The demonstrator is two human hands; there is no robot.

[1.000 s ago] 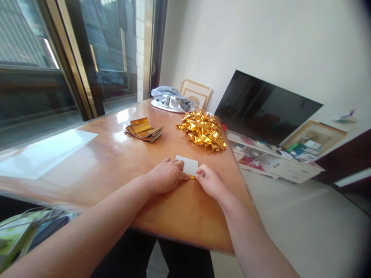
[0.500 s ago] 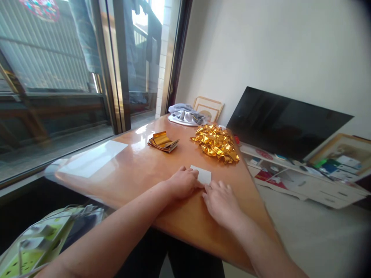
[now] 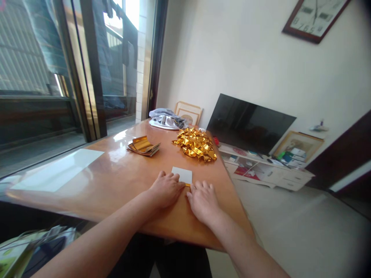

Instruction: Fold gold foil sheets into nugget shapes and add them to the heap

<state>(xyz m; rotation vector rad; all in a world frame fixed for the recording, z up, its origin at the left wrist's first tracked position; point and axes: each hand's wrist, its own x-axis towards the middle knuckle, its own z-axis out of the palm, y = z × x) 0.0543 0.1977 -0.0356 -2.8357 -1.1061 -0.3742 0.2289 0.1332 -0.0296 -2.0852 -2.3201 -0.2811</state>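
A small sheet of gold foil paper [image 3: 183,174] lies white side up on the wooden table, with a narrow gold strip folded over along its near edge. My left hand [image 3: 166,189] is closed at the left end of that strip, its fingertips pressed on the paper. At the right end, my right hand [image 3: 203,199] pinches the same edge, fingers bent. Beyond my left hand rests a stack of gold foil sheets [image 3: 143,146]. A heap of folded gold foil pieces [image 3: 195,143] lies farther back on the right.
The wooden table [image 3: 121,177] has a white sheet [image 3: 59,170] at its left edge and folded cloth [image 3: 167,119] at its far end. A television [image 3: 249,125] stands on a white cabinet [image 3: 269,173] past the right edge. Glass doors are at the left.
The view has swung right, bringing a wall clock into sight. Between my hands, a gold strip along the sheet's near edge now shows. My hands stay at that edge.
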